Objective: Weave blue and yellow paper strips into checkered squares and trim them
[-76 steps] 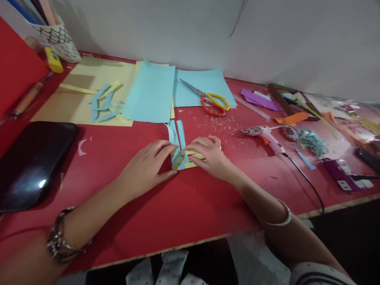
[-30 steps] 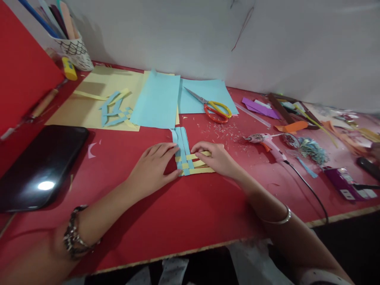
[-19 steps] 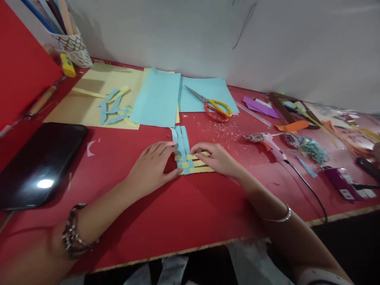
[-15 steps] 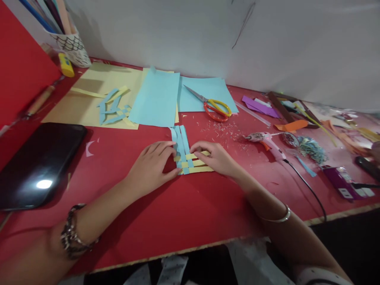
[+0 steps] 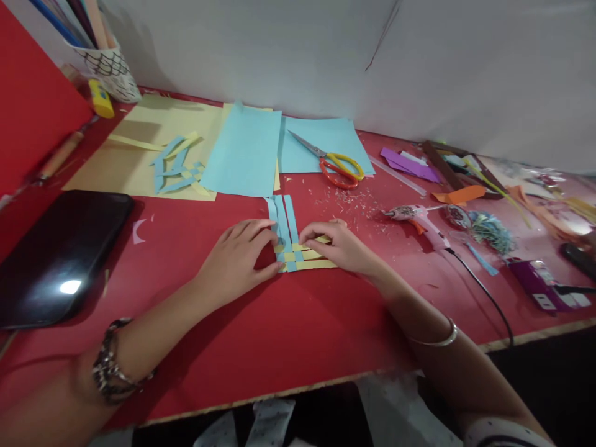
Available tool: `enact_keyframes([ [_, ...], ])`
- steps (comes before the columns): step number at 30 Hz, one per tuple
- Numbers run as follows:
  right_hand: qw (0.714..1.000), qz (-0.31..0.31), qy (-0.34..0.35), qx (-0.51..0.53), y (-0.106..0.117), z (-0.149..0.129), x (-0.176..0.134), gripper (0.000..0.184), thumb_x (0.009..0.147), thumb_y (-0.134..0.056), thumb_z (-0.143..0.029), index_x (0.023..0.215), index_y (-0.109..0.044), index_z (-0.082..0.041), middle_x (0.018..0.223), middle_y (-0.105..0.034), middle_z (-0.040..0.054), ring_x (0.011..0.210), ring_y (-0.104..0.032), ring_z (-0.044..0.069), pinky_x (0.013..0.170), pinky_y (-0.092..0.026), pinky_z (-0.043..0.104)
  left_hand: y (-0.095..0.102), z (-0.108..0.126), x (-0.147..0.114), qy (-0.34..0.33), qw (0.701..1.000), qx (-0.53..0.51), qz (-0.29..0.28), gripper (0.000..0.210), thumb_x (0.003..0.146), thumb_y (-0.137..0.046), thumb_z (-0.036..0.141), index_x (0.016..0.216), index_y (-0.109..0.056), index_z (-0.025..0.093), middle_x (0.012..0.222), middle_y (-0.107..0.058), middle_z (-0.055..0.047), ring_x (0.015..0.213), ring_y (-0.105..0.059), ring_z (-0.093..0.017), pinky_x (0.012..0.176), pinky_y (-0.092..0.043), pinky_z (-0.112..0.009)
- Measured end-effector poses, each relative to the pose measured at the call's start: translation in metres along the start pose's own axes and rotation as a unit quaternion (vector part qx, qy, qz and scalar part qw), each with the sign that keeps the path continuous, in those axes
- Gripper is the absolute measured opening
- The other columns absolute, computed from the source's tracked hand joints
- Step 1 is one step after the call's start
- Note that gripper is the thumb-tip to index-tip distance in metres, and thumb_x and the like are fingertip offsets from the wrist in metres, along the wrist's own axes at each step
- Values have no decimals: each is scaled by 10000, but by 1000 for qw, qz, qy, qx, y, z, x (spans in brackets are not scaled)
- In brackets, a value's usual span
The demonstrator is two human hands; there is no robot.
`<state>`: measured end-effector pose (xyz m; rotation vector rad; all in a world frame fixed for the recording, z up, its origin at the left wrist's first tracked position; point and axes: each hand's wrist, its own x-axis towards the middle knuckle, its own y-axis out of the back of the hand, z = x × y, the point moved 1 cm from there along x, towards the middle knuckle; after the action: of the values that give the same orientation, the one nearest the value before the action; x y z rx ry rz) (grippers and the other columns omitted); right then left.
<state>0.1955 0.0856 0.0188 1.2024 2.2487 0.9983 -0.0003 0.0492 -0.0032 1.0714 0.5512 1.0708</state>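
Observation:
A small weave of light blue paper strips [image 5: 282, 214] and yellow paper strips [image 5: 316, 264] lies flat on the red table. Blue strips run away from me and yellow ones run to the right, forming a checkered patch at the near left corner. My left hand [image 5: 242, 251] rests along the weave's left edge, thumb and fingers apart, fingertips touching the paper. Over the yellow strips, my right hand [image 5: 338, 245] is bent with thumb and forefinger close together at the right side of the blue strips. Its palm hides part of the yellow strips.
Scissors [image 5: 338, 164] lie on blue sheets [image 5: 246, 149] behind the weave. A beige sheet [image 5: 135, 167] bears a loose woven scrap [image 5: 177, 167]. At left are a black phone [image 5: 65, 248] and a pen cup [image 5: 112, 68]; at right, a pink glue gun [image 5: 421, 223] with its cord.
Both hands stay in nearly the same place on the weave. The woven strips look slightly closer together. The camera view has shifted a little.

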Motion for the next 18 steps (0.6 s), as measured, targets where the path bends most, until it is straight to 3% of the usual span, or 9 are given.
enact_keyframes([
  [8,999,-17,-18,-23,0,-3,-2,183,814,-430,-172,786,-609,-202,823,-683,9,764,-582,143,885,-239,403,0,0,1,2,1000,2,-2,218,783,-530,397,913,-551,223,1254,-506,-66,1133,-462,-285,911,-399,-446],
  [18,999,-18,-1,-37,0,-1,-3,196,831,-421,-179,809,-614,-207,876,-681,16,837,-585,160,884,-214,399,0,0,0,-17,1000,7,12,188,818,-465,356,911,-551,218,1230,-515,-87,1134,-463,-283,916,-396,-454],
])
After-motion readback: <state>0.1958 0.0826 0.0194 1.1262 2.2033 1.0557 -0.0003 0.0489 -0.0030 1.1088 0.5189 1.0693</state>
